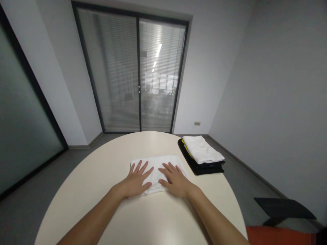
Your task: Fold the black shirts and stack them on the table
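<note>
Head view: left hand (135, 181) and right hand (176, 180) lie spread, grasping nothing, on folded white cloth (156, 175), presumably light, soft, limp; best held by opposite edges.

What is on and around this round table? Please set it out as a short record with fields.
Left hand: spread, palm down on a folded white cloth
Right hand: spread, palm down on the same cloth
Fabric stack: right of the cloth; white on top, yellow edge beneath, black lowest
Table: round, pale
Background: glass panels with blinds
</note>
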`<action>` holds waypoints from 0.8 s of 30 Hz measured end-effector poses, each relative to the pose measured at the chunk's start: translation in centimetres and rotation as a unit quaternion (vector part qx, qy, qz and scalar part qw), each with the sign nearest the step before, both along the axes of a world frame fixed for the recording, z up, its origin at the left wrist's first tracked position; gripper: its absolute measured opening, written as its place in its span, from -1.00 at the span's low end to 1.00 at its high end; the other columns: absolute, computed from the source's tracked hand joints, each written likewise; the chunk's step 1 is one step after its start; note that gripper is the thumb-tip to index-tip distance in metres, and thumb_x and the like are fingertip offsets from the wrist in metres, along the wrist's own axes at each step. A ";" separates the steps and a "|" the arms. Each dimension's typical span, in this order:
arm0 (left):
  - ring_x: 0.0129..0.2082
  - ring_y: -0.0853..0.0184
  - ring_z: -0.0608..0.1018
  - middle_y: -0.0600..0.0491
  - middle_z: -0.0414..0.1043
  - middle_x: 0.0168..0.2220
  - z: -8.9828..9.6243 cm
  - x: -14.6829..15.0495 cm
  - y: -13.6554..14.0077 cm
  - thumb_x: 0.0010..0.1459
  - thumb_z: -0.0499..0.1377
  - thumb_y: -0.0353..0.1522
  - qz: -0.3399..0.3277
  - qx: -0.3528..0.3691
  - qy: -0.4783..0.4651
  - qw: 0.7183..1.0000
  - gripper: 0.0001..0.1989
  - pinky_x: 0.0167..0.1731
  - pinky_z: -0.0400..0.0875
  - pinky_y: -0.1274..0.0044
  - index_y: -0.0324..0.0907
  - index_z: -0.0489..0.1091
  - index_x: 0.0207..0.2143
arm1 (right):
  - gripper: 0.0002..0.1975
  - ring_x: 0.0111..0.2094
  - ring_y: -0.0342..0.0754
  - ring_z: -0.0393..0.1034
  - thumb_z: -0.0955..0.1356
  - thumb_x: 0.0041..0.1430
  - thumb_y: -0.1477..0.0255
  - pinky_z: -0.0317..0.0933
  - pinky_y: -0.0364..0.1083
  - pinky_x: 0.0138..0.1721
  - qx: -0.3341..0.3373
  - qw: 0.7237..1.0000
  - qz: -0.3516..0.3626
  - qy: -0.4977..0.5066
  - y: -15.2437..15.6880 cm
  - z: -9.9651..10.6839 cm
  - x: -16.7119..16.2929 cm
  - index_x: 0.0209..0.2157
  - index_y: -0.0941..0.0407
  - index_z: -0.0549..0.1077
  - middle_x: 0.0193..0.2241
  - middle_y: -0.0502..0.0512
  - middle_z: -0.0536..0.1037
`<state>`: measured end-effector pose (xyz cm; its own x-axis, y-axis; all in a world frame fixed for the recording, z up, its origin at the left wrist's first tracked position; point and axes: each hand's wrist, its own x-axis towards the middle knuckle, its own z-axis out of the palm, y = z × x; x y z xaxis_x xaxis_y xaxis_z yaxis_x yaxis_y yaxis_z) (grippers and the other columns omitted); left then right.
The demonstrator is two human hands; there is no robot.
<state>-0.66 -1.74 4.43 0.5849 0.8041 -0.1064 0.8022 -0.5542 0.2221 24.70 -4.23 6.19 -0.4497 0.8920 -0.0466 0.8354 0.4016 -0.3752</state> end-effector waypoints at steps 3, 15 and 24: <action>0.40 -0.05 -0.34 -0.06 -0.40 0.44 0.3 0.1 0.0 0.31 -0.11 0.04 0.003 -0.008 0.008 1.000 -0.31 0.29 -0.35 -0.02 0.05 -0.15 0.41 | -0.45 0.27 0.12 0.13 0.10 0.37 0.05 -0.06 0.14 0.27 0.052 0.998 -0.034 0.030 0.8 0.6 -0.6 0.19 0.03 0.35 0.24 0.21 0.33; 0.40 -0.01 -0.02 -0.05 -0.06 0.41 0.5 0.0 0.9 0.29 -0.02 0.02 0.014 0.033 -0.047 0.998 -0.37 0.31 -0.14 0.08 0.02 0.13 0.33 | -0.18 0.40 0.32 -0.49 0.03 0.26 -0.16 -0.57 0.36 0.28 0.048 0.988 -0.132 -0.069 3.8 -2.4 -2.0 0.40 -0.01 -0.09 0.43 0.17 -0.20; 0.28 0.13 0.28 -0.07 0.22 0.30 -0.7 -1.2 3.2 0.35 -0.09 -0.16 0.080 0.126 -0.078 0.986 -0.50 0.27 0.08 0.24 -0.10 0.30 0.24 | -0.41 0.37 0.16 -0.12 0.24 0.28 0.04 -0.23 0.16 0.34 0.093 0.994 0.050 0.020 1.2 0.0 -1.3 0.24 0.00 0.28 0.33 0.18 0.17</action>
